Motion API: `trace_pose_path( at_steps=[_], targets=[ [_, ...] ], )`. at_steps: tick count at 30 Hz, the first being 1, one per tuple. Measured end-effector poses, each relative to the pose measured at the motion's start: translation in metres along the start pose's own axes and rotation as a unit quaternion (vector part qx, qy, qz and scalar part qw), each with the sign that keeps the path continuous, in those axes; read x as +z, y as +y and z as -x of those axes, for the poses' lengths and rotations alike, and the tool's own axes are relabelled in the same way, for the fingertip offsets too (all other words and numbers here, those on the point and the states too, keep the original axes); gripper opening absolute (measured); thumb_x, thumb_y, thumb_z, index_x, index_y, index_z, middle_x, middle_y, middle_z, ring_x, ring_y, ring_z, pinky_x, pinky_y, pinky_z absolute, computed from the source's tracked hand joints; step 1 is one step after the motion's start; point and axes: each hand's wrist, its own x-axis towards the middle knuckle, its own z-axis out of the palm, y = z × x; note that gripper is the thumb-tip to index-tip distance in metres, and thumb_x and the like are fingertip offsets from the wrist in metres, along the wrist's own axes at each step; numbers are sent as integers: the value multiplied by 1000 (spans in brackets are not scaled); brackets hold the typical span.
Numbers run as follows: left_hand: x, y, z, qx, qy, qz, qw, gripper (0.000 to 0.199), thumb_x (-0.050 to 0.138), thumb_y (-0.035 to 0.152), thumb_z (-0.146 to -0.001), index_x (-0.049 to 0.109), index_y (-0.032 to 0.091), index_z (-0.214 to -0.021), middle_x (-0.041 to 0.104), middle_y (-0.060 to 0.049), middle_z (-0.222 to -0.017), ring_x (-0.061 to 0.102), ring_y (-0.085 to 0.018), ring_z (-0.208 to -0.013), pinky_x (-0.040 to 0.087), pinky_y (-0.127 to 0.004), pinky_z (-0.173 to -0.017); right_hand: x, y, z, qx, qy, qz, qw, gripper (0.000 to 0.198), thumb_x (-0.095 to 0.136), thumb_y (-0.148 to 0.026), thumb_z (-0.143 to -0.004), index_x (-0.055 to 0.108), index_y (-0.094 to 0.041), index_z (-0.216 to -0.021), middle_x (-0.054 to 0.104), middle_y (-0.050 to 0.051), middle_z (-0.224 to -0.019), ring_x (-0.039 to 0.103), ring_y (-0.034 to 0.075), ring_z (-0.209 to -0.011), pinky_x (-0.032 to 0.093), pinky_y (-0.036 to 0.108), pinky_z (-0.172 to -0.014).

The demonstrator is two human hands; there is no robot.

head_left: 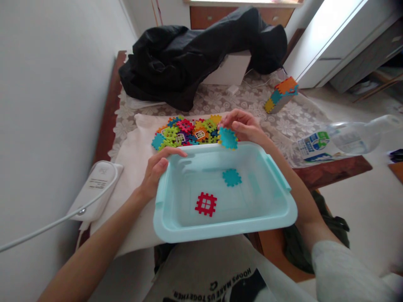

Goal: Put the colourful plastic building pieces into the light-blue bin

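A pale turquoise plastic basin [225,235] is tilted towards me at the near edge of the table. My left hand [157,167] grips its far left corner, with a finger along the rim. Inside the basin lie a red window-shaped interlocking tile [206,204] and a blue interlocking tile [232,178], apart from each other. My right hand [244,125] is over the far rim, its fingertips pinching a blue tile with yellow at its edge [228,138]. Just behind the basin is a heap of multicoloured interlocking tiles [189,131], partly hidden by the rim.
A clear plastic bottle [340,138] is at the right table edge. Farther back stands a small structure of joined tiles [281,95]. Black fabric [189,54] covers part of a white box [229,69]. A white device with a cable [97,193] lies left.
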Motion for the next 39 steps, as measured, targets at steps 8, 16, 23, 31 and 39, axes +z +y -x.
trace_pose_path(
  at_steps=[8, 16, 23, 31, 39],
  targets=[
    [0, -1, 2, 6, 0, -8, 1000, 60, 63, 75, -106, 84, 19, -112, 83, -11, -107, 71, -24, -86, 55, -33, -70, -22, 27, -6, -38, 64, 413, 908, 52, 77, -66, -101, 84, -23, -129, 83, 14, -137, 76, 37, -130, 56, 57, -123],
    [-3, -5, 3, 0, -8, -8, 1000, 63, 63, 78, -105, 84, 19, -112, 82, -13, -108, 71, -25, -88, 58, -33, -71, -19, 41, -6, 0, -45, 568, 822, 20, 76, -32, -100, 89, -24, -114, 87, 11, -120, 77, 34, -115, 60, 51, -110],
    [-3, -6, 3, 14, -28, 14, 999, 56, 61, 69, -110, 86, 20, -119, 82, -12, -111, 70, -22, -84, 54, -29, -66, -13, 36, -4, -41, 2, 537, 842, 24, 70, -30, -100, 86, -20, -116, 84, 13, -123, 77, 31, -112, 60, 45, -105],
    [-1, -2, 1, 14, -19, -3, 1000, 63, 62, 76, -107, 85, 18, -113, 81, -12, -103, 67, -22, -79, 52, -30, -61, -13, 29, -5, -76, 59, 506, 857, 31, 62, -43, -107, 80, -23, -92, 82, 10, -98, 74, 29, -93, 59, 44, -92],
    [-1, -1, 1, 18, -19, -4, 1000, 61, 62, 76, -107, 85, 19, -113, 82, -11, -103, 67, -21, -76, 52, -29, -61, -16, 35, -5, -33, 36, 493, 869, 23, 77, -41, -96, 82, -23, -109, 81, 10, -110, 73, 28, -98, 60, 43, -95]
  ],
)
